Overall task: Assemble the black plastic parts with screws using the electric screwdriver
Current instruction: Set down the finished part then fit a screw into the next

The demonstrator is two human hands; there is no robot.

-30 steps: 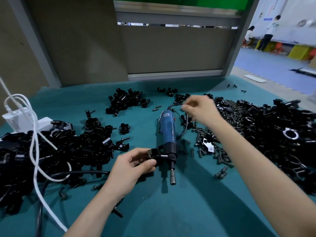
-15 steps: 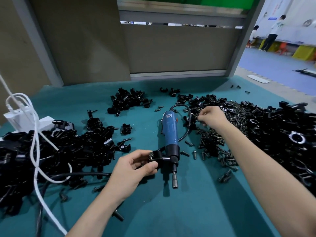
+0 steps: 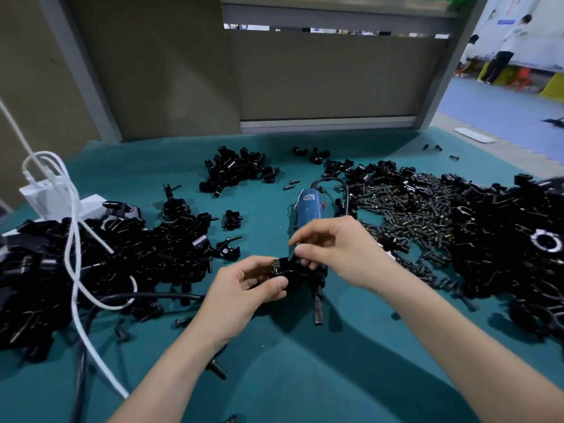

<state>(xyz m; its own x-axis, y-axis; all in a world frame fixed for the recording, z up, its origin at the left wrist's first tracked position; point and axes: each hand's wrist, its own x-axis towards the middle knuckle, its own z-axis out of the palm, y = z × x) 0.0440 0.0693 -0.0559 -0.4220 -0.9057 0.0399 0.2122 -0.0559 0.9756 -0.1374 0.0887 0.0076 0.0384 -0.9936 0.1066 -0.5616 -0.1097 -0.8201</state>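
My left hand (image 3: 244, 288) grips a black plastic part (image 3: 290, 271) at the table's centre; a screw head stands up from its top. My right hand (image 3: 332, 248) pinches a dark screw (image 3: 292, 254) and holds its tip against the part. The blue electric screwdriver (image 3: 308, 209) lies on the green mat just behind both hands, its black nose and bit (image 3: 318, 306) pointing toward me. My hands hide its middle.
A heap of loose screws (image 3: 406, 215) lies right of the screwdriver, with a large pile of black parts (image 3: 512, 239) beyond it. More black parts (image 3: 91, 257) fill the left, crossed by a white cable (image 3: 73, 239). A smaller pile (image 3: 235, 170) sits farther back.
My right hand left the screw heap and came back toward me with a screw, meeting the part held in my left hand. The left hand lifted the part slightly.
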